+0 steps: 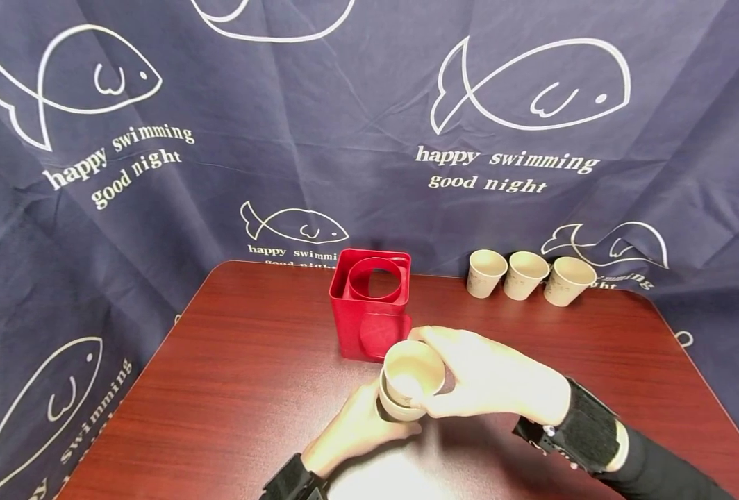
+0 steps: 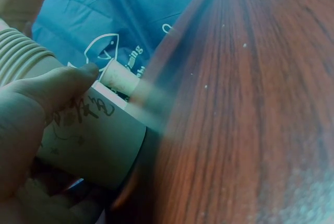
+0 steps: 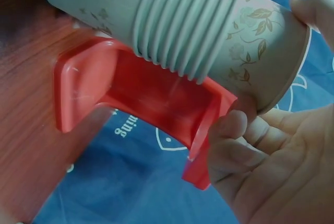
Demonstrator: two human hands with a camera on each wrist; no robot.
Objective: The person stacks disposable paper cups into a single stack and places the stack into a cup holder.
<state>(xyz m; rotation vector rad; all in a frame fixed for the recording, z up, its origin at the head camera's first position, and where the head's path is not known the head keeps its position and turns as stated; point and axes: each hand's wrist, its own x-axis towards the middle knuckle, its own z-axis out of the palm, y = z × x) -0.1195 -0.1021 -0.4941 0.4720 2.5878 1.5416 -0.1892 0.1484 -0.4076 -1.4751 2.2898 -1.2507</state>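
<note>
My left hand (image 1: pixel 369 420) grips a stack of nested paper cups (image 3: pixel 177 23), thumb across the printed side in the left wrist view. My right hand (image 1: pixel 491 371) holds the topmost paper cup (image 3: pixel 263 44) near its rim, thumb on one side and fingers on the other. This cup stands partly out of the stack, its lower end inside the ringed rims. Its mouth faces up toward the head camera. Just beyond the hands stands a red cup holder (image 1: pixel 372 330), a square box with a round opening on top and a lip at the front.
Three paper cups (image 1: pixel 526 276) stand upright in a row at the table's back right. The brown wooden table (image 1: pixel 238 361) ends at a dark blue fish-print cloth (image 1: pixel 369 125) hanging behind it.
</note>
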